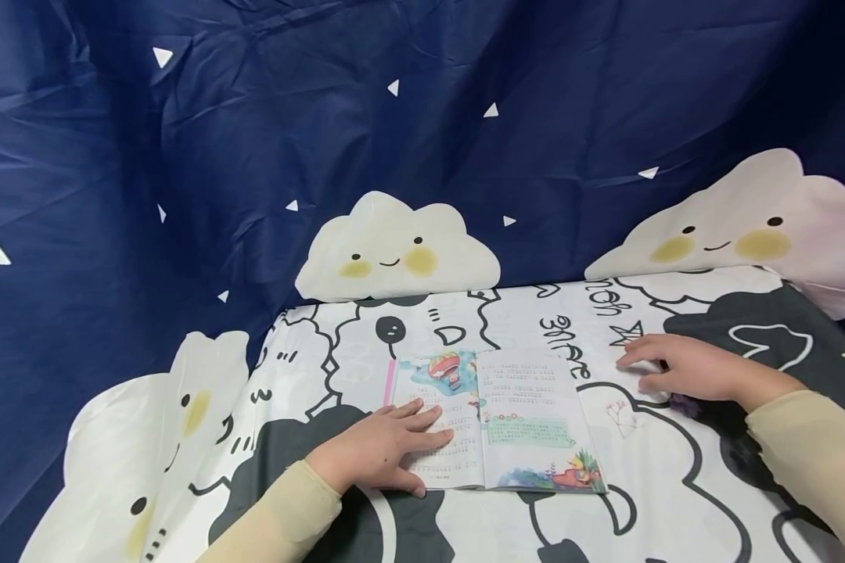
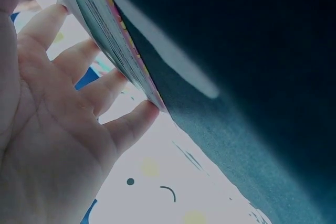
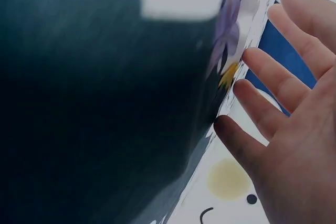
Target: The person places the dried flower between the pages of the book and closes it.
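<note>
Cream-sleeved left forearm comes in at bottom, nearest the head cam, and the left hand (image 1: 383, 448) lies flat w/ fingers straight and spread on the left page of the open illustrated children's book (image 1: 496, 422). Nothing is gripped; it's just pressing the page down. Left wrist view shows the fingertips (image 2: 137, 120) touching the page edge (image 2: 113, 40), palm open.

Book sits roughly mid-table on the black-and-white cartoon-print cloth (image 1: 676, 500), spine running away from the person, slightly tilted, pages fanned left and right. So the long axis is approx. front-to-back, and the right page is uncovered.

Right hand (image 1: 683, 367) rests on the cloth well to the right of the book, apart from it, fingers extended and pointing left toward the book's top right corner. It holds nothing. A small purple thing (image 1: 683, 403) shows just under its palm edge; can't tell what it is.

Left hand is the one on the book; the right would have to travel leftward to reach the free page. Dark blue cloud-print backdrop (image 1: 408, 156) hangs behind.
</note>
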`<state>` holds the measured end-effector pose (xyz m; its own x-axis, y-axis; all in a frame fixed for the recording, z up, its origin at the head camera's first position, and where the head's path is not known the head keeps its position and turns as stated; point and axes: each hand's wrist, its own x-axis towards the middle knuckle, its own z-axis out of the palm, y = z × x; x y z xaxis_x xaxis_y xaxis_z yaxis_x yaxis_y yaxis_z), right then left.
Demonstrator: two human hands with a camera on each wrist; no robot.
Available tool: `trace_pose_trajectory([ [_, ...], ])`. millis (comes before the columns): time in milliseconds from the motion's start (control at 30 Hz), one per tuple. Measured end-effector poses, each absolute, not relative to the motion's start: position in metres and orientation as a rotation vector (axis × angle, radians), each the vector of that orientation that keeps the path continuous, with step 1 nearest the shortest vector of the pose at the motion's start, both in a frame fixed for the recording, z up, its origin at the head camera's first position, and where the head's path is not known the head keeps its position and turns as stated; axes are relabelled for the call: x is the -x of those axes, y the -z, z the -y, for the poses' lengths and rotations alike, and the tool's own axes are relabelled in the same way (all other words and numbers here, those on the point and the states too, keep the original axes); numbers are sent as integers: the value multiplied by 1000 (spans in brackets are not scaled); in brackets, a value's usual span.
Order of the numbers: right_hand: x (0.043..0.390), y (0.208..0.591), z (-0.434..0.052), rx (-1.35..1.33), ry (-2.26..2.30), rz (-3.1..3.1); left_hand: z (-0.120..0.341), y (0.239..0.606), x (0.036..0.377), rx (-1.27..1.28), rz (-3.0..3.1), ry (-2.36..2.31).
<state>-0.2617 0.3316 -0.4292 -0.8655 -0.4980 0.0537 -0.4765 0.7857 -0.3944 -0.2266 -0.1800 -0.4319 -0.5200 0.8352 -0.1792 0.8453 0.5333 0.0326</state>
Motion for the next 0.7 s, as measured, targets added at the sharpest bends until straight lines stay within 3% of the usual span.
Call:
trace_pose_trajectory([
  [700,271,436,-381,651,591,-2981,179,432,226,-1433,-2604,81],
])
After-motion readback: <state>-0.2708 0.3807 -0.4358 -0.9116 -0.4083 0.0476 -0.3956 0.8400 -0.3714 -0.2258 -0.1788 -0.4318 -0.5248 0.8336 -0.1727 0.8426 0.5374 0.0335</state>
